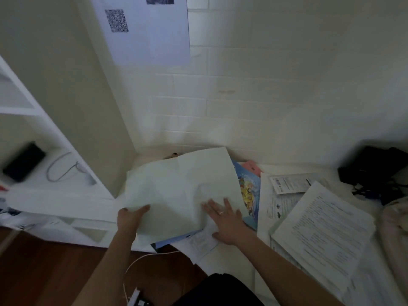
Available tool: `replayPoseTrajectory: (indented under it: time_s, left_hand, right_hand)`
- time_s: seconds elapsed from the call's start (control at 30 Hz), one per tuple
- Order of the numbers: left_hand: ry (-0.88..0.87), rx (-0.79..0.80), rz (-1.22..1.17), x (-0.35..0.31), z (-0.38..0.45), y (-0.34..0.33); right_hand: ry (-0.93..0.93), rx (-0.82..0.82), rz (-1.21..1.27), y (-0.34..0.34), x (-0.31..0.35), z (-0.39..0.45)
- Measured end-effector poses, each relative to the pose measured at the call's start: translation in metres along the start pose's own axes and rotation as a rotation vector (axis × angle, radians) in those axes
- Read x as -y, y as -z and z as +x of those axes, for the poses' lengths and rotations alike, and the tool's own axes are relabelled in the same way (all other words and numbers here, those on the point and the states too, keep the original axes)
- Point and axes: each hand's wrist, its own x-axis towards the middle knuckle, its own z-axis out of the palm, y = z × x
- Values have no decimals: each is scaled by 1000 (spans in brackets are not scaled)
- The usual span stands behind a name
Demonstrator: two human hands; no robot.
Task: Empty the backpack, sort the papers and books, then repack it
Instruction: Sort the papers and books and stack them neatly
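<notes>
Left hand (130, 217) grips the blank sheet (183, 188); right hand (225, 219) presses flat

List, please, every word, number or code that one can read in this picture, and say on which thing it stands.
No text can be read as words here.
Poster on the wall: a QR code, no legible letters.
Printed stack at right: lines of text, too blurred.
Leaflet behind it: heading and barcode-like mark, too small.
Colourful book: pictures only visible.
Large sheet under both hands: blank side.
</notes>
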Motion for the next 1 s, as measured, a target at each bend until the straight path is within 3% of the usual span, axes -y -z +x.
replayPoseTrajectory:
  time_s: [0.1,0.2,0.3,0.37,0.43,0.5,0.57,0.63,0.7,0.8,1.0]
  left_hand:
    - [-53,8,-69,-7,-6,11]
    - [-72,322,-236,-29,-19,13]
    - [-112,548,-243,-59,-43,3]
    - [-164,636,-246,-78,-64,-8]
    - [-188,769,-265,-92,-77,-16]
    - [-189,878,-309,-95,-81,-22]
    - [-131,790,-360,-92,-77,-32]
    - [-52,638,-265,-82,-74,-47]
    - [2,691,-65,-67,-78,-64]
    - [66,882,-83,-58,-94,-82]
    - [92,854,-415,-59,-89,-102]
  right_hand:
    - [-20,-18,-17,1,3,-2]
    - [-8,-100,-34,-3,13,-2]
    - [45,-147,108,-1,35,2]
    - [108,-303,311,6,49,3]
    - [124,-534,710,14,58,3]
    - [-95,-660,1192,26,63,2]
    - [-379,-551,1721,42,60,1]
    - [-372,-330,2129,51,50,-5]
    - [-269,-172,2319,52,41,-16]
    - [-241,-73,2392,40,30,-24]
    - [-342,60,2299,35,9,-39]
